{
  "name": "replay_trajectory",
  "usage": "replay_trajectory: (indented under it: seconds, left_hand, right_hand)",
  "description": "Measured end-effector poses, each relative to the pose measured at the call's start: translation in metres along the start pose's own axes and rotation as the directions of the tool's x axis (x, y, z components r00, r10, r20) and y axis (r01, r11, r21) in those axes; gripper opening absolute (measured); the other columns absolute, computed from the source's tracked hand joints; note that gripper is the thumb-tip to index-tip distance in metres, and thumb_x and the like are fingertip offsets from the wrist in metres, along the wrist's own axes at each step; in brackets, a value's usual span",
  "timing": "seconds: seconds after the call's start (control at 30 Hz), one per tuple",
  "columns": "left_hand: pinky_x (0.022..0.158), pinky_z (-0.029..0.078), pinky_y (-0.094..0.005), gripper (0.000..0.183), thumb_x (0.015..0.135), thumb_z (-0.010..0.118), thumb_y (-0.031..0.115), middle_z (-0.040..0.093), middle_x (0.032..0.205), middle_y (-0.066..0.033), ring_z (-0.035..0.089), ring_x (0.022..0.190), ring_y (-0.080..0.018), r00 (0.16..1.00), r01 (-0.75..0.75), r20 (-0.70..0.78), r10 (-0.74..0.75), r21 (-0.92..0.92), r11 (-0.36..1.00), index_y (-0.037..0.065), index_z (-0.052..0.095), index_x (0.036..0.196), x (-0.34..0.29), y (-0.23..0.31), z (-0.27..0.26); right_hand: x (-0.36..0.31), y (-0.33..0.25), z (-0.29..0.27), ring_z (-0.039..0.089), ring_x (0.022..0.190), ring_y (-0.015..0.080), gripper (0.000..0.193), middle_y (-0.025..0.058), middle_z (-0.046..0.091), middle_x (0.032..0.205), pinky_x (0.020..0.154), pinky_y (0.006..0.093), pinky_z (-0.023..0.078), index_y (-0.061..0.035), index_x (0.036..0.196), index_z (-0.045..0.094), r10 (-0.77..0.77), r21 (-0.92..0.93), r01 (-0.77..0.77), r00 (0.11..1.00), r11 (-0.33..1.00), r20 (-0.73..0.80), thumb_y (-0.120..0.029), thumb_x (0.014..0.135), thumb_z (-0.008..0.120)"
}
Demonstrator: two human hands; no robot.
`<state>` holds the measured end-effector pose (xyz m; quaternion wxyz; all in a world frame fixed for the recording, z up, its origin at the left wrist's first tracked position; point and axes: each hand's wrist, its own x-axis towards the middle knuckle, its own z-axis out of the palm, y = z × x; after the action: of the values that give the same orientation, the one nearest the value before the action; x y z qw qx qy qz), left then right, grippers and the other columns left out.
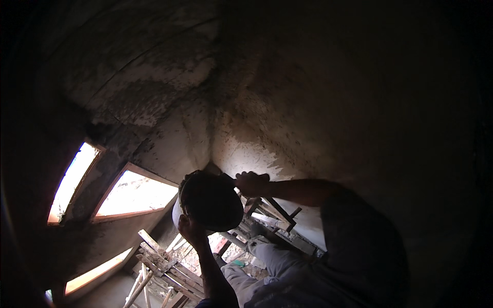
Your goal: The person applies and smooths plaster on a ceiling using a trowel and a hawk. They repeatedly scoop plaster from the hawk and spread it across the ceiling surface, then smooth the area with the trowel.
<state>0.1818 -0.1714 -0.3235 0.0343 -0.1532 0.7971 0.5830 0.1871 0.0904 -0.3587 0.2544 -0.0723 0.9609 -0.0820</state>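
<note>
A dark, round basin [213, 203] with a paler outer side is held up in front of me at the middle of the head view. My left hand [191, 229] is closed on its near left edge. At the basin's right edge, my right hand [250, 184] wraps round the dark handle of a tool, whose end sticks out past the fist. The tool's other end is lost in shadow against the basin. What the basin contains is too dark to make out.
Rough plastered walls [246, 154] meet in a corner ahead, with darker patches. Bright window openings [136, 192] are at left. Below stand wooden scaffold boards [174, 272] and a timber frame [277, 213]. My legs [280, 259] show above planks and rubble.
</note>
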Motion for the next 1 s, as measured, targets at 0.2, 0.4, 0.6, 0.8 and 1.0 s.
replay_trajectory:
  seconds: [0.2,0.4,0.6,0.8,1.0]
  left_hand:
    - [0.053,0.032,-0.0394,0.052,0.09,0.052,0.036,0.038,0.053,-0.0115,0.036,0.054,-0.0191,0.985,-0.17,0.032,0.168,0.075,0.983,-0.004,0.039,0.06,-0.011,0.012,0.021]
    - [0.054,0.037,-0.0343,0.042,0.091,0.051,0.031,0.045,0.057,-0.0103,0.042,0.055,-0.0175,0.979,-0.192,0.03,0.202,-0.2,0.961,-0.007,0.051,0.071,-0.009,0.011,0.008]
    - [0.051,0.039,-0.0347,0.045,0.089,0.053,0.035,0.053,0.062,-0.0111,0.044,0.053,-0.0158,0.998,0.031,0.054,-0.014,-0.34,0.94,-0.006,0.055,0.072,-0.023,0.042,0.002]
    - [0.058,0.042,-0.0356,0.044,0.087,0.055,0.037,0.059,0.07,-0.0117,0.051,0.061,-0.0183,0.991,0.046,0.136,-0.014,-0.24,0.97,-0.007,0.059,0.082,-0.032,0.042,-0.018]
    - [0.061,0.039,-0.04,0.049,0.09,0.051,0.037,0.057,0.065,-0.0183,0.05,0.062,-0.0243,0.997,-0.034,0.071,0.033,0.023,0.999,-0.01,0.055,0.075,-0.035,0.024,-0.018]
  right_hand:
    - [0.007,-0.025,0.042,0.063,0.083,0.0292,0.028,0.0165,0.063,0.09,0.069,0.0425,0.052,-0.0052,0.099,0.06,0.161,0.215,-0.179,0.982,0.96,0.099,-0.025,0.078,0.059]
    - [-0.047,-0.013,-0.015,0.064,0.082,0.024,0.035,0.0115,0.065,0.09,0.071,0.0383,0.051,-0.0119,0.1,0.062,0.006,0.248,-0.045,0.988,0.968,0.157,-0.035,0.074,0.064]
    - [-0.135,0.05,-0.125,0.051,0.062,0.0078,0.023,0.0008,0.062,0.072,0.054,0.0245,0.043,-0.0073,0.091,0.065,-0.24,0.944,0.01,0.968,0.33,0.074,-0.026,0.079,0.06]
    - [-0.26,0.182,-0.307,0.06,0.087,0.0213,0.037,0.0072,0.062,0.101,0.075,0.041,0.051,-0.01,0.119,0.055,0.611,0.74,-0.361,0.787,0.568,-0.084,-0.031,0.089,0.052]
    - [-0.285,0.113,-0.293,0.062,0.078,0.0269,0.029,0.0094,0.064,0.083,0.068,0.044,0.049,-0.0086,0.103,0.061,0.702,0.645,-0.39,0.629,0.657,-0.334,-0.028,0.085,0.05]
